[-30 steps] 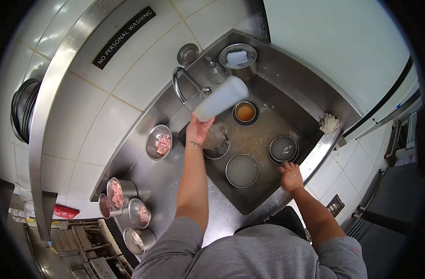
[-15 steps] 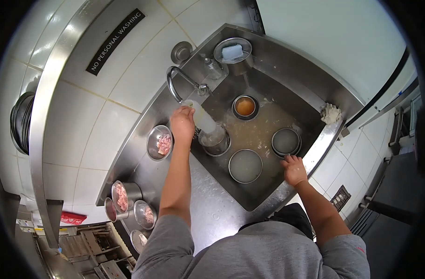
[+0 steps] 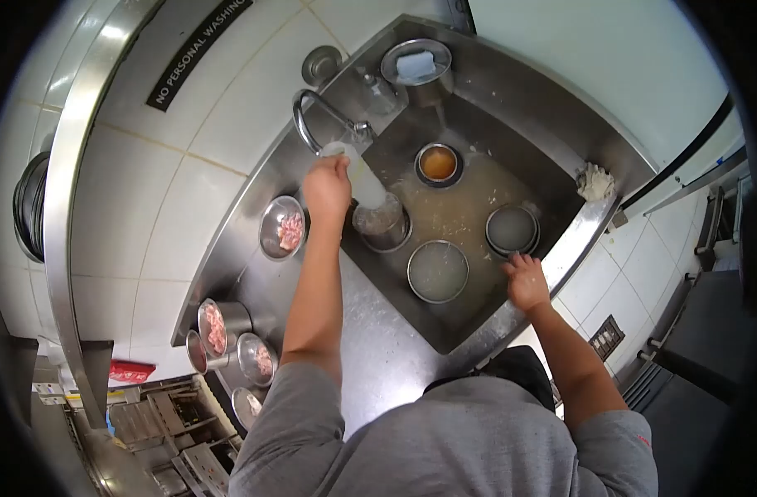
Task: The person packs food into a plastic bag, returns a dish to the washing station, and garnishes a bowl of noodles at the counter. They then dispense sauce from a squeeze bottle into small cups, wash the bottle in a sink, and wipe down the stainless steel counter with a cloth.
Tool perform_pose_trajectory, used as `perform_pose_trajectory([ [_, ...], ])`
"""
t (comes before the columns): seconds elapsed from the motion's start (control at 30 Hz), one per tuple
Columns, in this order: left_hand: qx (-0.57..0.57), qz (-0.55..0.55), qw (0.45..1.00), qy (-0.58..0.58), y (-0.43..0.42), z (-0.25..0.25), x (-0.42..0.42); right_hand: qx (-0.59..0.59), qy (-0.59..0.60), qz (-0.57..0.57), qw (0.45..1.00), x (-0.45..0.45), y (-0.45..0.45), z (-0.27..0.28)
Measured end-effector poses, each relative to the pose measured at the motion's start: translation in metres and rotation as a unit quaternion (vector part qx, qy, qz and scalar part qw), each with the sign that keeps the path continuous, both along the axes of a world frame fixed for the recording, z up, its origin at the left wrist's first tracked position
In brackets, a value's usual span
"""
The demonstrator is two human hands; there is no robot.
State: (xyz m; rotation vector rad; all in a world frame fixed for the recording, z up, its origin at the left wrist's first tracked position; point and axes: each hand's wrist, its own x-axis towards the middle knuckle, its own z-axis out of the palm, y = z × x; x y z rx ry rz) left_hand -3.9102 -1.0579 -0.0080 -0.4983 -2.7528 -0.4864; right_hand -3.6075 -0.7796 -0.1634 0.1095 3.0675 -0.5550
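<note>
My left hand (image 3: 327,189) grips a translucent white plastic container (image 3: 364,180) near its upper end, below the chrome faucet (image 3: 305,116). The container slants down, its lower end over the mouth of a metal pot (image 3: 386,230) in the sink. On the other side, my right hand (image 3: 527,283) is beside the near rim of a round metal pot (image 3: 512,229) filled with cloudy liquid. Its fingers are bent and apart; whether they touch the rim or the sink edge, I cannot tell. Another pot of cloudy liquid (image 3: 438,272) stands between.
Murky water covers the sink floor (image 3: 469,195). A small pot with orange liquid (image 3: 438,164) stands in it. Metal bowls of raw meat (image 3: 290,231) sit on the left drainboard. A pot with a blue sponge (image 3: 416,68) is at the back corner, a crumpled cloth (image 3: 594,181) at right.
The view has tilted, so the sink sits higher in the picture. The container in my left hand has risen slightly from the metal pot. My right hand stays by its pot.
</note>
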Motion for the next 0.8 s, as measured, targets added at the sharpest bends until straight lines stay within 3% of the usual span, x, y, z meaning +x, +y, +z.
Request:
perform_pose_trajectory([
  [0.1,-0.046,0.033,0.998,-0.006,-0.012,-0.031,-0.017,0.034,0.011,0.006,0.999,-0.002,0.003,-0.003],
  [0.17,0.05,0.033,0.998,-0.006,-0.009,-0.038,-0.015,0.013,0.029,0.003,0.999,-0.002,0.003,-0.01],
  [0.23,0.037,0.048,0.998,0.01,0.0,-0.021,-0.009,-0.002,0.029,0.004,1.0,0.003,0.001,-0.005],
  [0.27,0.104,0.094,0.99,-0.016,-0.01,-0.031,-0.017,-0.011,0.012,0.002,1.0,0.004,-0.001,0.001],
  [0.3,0.177,0.139,0.974,-0.032,-0.022,-0.044,-0.035,-0.014,0.004,0.0,1.0,-0.002,0.001,0.006],
  [0.33,0.112,0.022,0.993,-0.023,-0.078,-0.134,-0.088,0.004,0.038,0.002,0.999,-0.002,0.002,-0.003],
  [0.37,0.118,0.023,0.993,-0.016,-0.076,-0.139,-0.093,0.01,0.045,0.004,0.999,-0.006,0.003,-0.001],
  [0.4,0.455,0.151,0.851,-0.216,-0.071,-0.146,-0.083,0.0,0.035,0.001,0.999,-0.005,0.002,0.0],
  [0.43,0.707,0.25,0.547,-0.373,-0.066,-0.155,-0.074,-0.009,0.023,-0.001,1.0,-0.002,0.001,0.0],
  [0.5,0.775,0.279,0.399,-0.403,-0.038,-0.145,-0.057,-0.004,0.023,0.005,1.0,-0.003,0.001,-0.004],
  [0.53,0.779,0.28,0.393,-0.4,-0.027,-0.146,-0.051,0.007,0.04,0.006,0.999,-0.003,0.0,-0.007],
  [0.6,0.773,0.247,0.304,-0.499,-0.008,-0.144,-0.037,0.025,0.055,0.016,0.998,-0.001,0.001,-0.009],
  [0.7,0.799,0.247,0.253,-0.487,0.009,-0.122,-0.006,0.02,0.018,0.025,0.999,-0.004,-0.002,-0.003],
  [0.8,0.791,0.188,0.246,-0.528,0.001,-0.135,0.011,0.045,-0.004,-0.01,0.999,-0.006,-0.007,-0.007],
])
